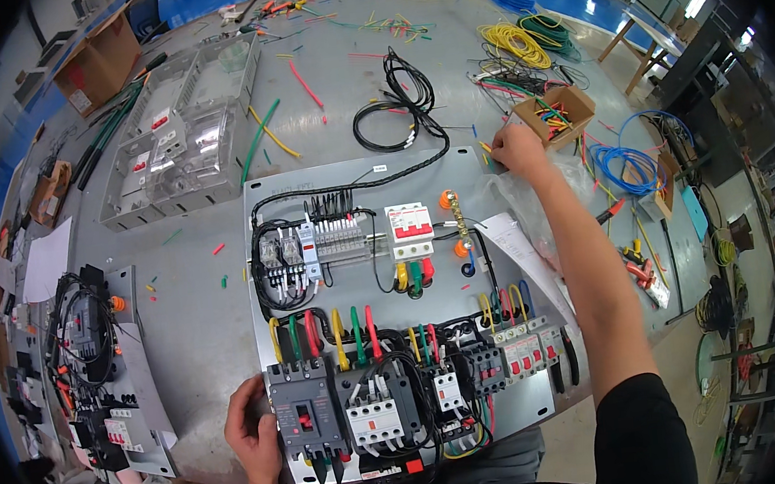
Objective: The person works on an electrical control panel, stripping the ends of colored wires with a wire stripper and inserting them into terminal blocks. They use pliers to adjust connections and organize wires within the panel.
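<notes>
My left hand [254,434] rests against the left side of a dark grey moulded-case circuit breaker [306,421], fingers bent and thumb apart. The breaker sits at the near left corner of a metal mounting plate [355,293] full of wired parts. Beyond the plate's far right corner, my right hand [519,148] is closed, its fingertips pinched together by small yellow pieces. What they hold is too small to make out. Just right of that hand stands a cardboard box [572,112] of coloured sleeve pieces. A clear plastic bag [544,202] lies beneath the right wrist.
The plate carries a contactor [374,423], a red-and-white breaker [410,230] and terminal blocks [340,237]. A paper sheet [526,256] lies under my right forearm. Wire coils [518,44], a grey plastic enclosure [192,130] and pliers [644,274] surround it. Another wired plate [103,366] lies left, beside a person.
</notes>
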### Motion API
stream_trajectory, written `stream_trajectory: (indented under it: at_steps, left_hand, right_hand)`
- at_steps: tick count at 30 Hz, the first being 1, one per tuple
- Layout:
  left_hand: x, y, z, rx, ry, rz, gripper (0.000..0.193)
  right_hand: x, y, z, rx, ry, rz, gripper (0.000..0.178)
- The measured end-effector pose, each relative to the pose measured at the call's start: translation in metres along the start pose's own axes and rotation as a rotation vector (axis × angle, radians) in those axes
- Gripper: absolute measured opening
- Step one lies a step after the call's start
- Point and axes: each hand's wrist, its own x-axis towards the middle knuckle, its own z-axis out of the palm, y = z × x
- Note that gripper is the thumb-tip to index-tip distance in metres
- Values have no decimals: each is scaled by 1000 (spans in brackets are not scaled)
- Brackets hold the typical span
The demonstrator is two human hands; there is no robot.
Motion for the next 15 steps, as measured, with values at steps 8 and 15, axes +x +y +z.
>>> stream_trajectory:
  at_steps: [8,15]
  left_hand:
    - [4,3,3,-6,-5,0,56]
    - [2,-1,0,39,8,25,59]
  right_hand:
    - [-3,3,2,-262,-26,-59,13]
    - [-17,17,-2,359,-12,111,16]
